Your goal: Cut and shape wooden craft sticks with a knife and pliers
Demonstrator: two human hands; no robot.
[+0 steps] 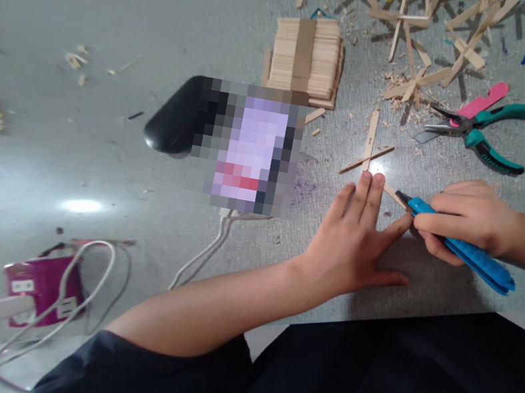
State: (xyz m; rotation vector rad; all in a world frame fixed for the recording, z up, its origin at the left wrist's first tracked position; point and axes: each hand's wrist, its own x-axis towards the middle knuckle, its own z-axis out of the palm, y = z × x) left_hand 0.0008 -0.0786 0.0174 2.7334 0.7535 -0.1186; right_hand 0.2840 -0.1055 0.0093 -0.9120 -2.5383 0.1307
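Observation:
My left hand (355, 233) lies flat with its fingers spread, the fingertips pressing on a narrow wooden craft stick (390, 190) that runs out to the right beneath them. In my right hand (469, 216) is a blue utility knife (476, 265), its dark blade resting on or close to that stick, near my left index finger. Just beyond my left fingertips, an upright craft stick (372, 131) is crossed by a thin slanted stick (382, 153). The fingers partly hide where these sticks end.
A banded stack of craft sticks (282, 51) stands at the back, near a blurred-out purple item (254, 141) and black case (175, 117). Green-handled pliers (505, 117) lie right, below star-shaped stick pieces (417, 81) and shavings. A magenta power adapter (41, 283) with white cable is lower left.

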